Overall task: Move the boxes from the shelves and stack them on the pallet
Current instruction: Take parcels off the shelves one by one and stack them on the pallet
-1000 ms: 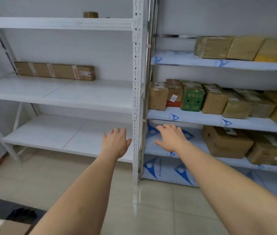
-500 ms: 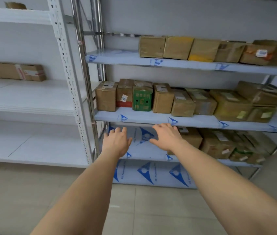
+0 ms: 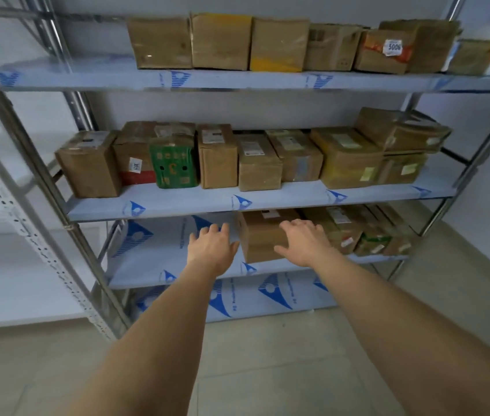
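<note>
Metal shelf rack (image 3: 237,202) with three loaded tiers. Both arms reach toward the lower shelf (image 3: 159,265), where a brown cardboard box (image 3: 263,238) sits leftmost in its row of boxes. Left hand (image 3: 212,249), fingers spread and holding nothing, lies just left of this box; right hand (image 3: 305,243), fingers likewise spread, is in front of its right part; contact cannot be told. Directly above, on the middle shelf, a green box (image 3: 174,166) stands among brown ones.
</note>
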